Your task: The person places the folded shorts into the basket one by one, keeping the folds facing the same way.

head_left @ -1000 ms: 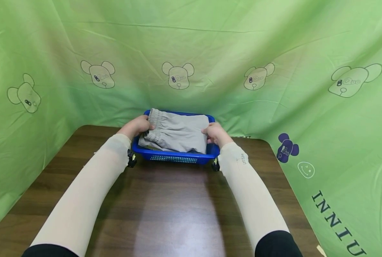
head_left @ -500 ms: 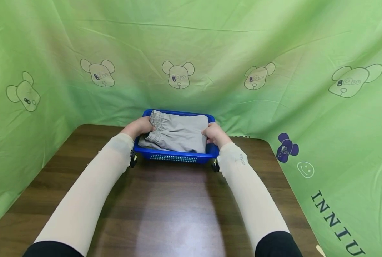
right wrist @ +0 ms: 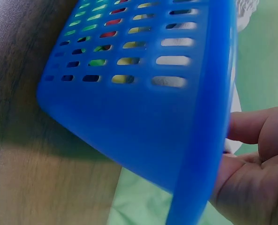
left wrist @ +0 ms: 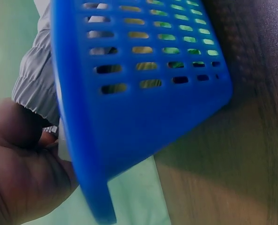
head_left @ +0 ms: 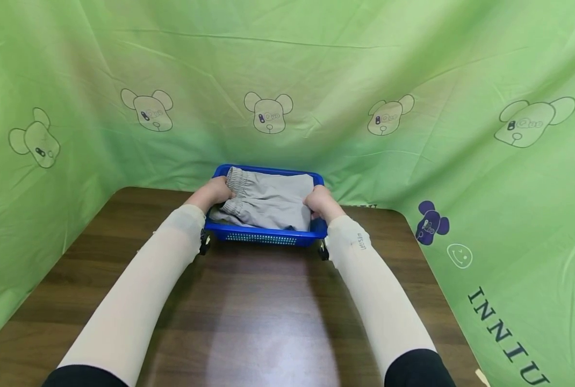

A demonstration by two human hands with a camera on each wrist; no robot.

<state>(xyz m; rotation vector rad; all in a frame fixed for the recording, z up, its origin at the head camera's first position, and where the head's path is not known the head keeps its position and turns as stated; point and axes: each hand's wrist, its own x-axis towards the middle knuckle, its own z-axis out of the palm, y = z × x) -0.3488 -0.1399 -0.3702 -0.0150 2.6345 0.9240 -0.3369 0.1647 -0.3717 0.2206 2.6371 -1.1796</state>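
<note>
Folded light grey pants [head_left: 273,199] with a gathered elastic waistband lie on top inside a blue plastic basket [head_left: 263,235]. My left hand [head_left: 215,192] grips their waistband end at the basket's left side. At the opposite end my right hand [head_left: 322,202] pinches the folded edge, thumb toward the middle. The left wrist view shows the ribbed waistband [left wrist: 35,84] just above the basket rim, beside the curled thumb. In the right wrist view the thumb and fingers sit right behind the rim, which hides the fingertips.
Through the basket's slots show yellow, green and red items [right wrist: 123,78] beneath the pants. The basket stands at the far edge of a brown wooden table [head_left: 263,312]. Green printed cloth [head_left: 326,70] hangs behind and on both sides.
My left hand has shifted slightly right and down, and the waistband end sits a little lower and further right in the basket. The right hand stays nearly in place.
</note>
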